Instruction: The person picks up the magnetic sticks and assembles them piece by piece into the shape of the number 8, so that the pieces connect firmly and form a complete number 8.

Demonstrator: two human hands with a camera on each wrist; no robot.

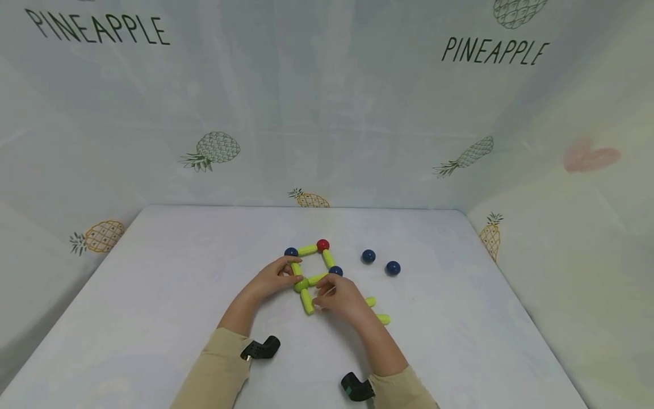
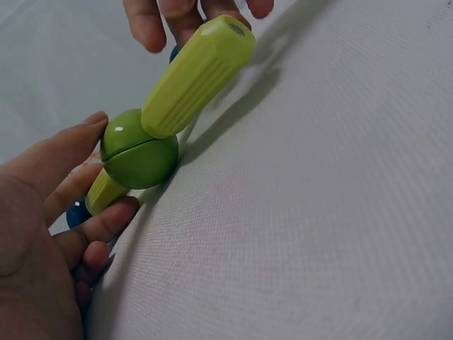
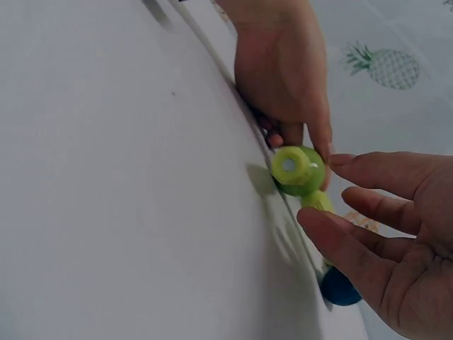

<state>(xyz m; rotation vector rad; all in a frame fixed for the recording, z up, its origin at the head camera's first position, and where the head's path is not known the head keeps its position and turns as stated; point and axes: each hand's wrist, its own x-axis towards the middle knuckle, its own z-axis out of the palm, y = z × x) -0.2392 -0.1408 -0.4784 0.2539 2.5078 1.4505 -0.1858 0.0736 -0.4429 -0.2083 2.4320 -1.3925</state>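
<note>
Yellow-green rods and balls form a square on the table, with a red ball (image 1: 323, 245), a blue ball (image 1: 291, 253), a second blue ball (image 1: 335, 271) and a green ball (image 1: 301, 285) at its corners. A further rod (image 2: 198, 78), a pale metal disc in its free end, sticks out from the green ball. My left hand (image 1: 271, 278) grips the square's left-side rod (image 2: 105, 191), thumb tip against the green ball. Beside the protruding rod, my right hand (image 1: 344, 298) has its thumb and fingers parted around nothing, as the right wrist view shows.
Two loose blue balls, one nearer (image 1: 393, 268) and one farther (image 1: 368, 257), lie right of the square. Two loose rods, one farther (image 1: 370, 301) and one nearer (image 1: 384, 319), are partly hidden behind the right wrist. A pineapple-print cloth (image 1: 327, 113) hangs behind the white table (image 1: 153, 295).
</note>
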